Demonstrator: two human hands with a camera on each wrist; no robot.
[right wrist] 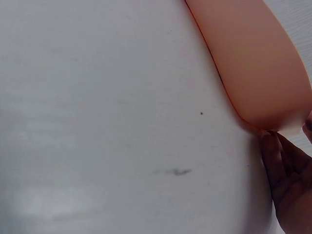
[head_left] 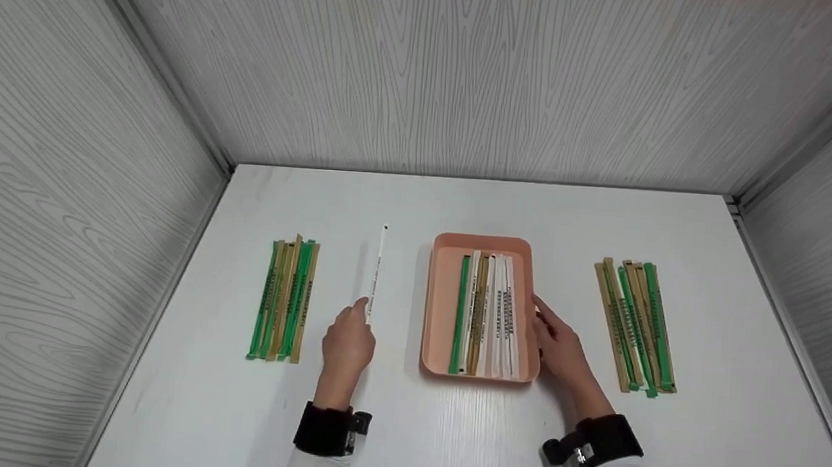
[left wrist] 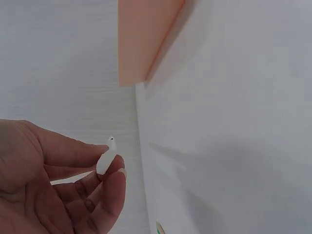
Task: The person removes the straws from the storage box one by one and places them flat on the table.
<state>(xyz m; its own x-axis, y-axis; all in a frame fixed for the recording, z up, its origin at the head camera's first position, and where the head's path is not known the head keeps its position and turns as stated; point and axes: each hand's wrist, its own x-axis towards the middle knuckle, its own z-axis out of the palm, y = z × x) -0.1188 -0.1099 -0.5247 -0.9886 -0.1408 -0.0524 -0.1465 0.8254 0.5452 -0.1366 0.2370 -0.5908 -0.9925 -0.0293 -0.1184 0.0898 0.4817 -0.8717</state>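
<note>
We see wood-grain panels rising at 9, 12 and 3 o'clock around a white counter; near its middle is a pink tray, long sides running from 12 to 6 o'clock, and from this tray we take our directions in the head view. Well apart at 3 o'clock lies a first bunch of green and tan sticks, slanting between 11 and 12; at 9 o'clock a second bunch in the same colours lies side by side, tilted slightly past 12; inside the tray we find a row of sticks, a green one nearest 9 o'clock, brown among white next, white ones nearest 3. The right hand, around 4 o'clock, grips the tray's side between thumb and fingers, the gap no wider than the tray's edge needs; the left hand, between 8 and 9, is closed in a pinch on a single white stick; both wrists wear black cuffs; the white stick, with dark print along it, points just past 12, between the tray and the second bunch, touching neither.
</note>
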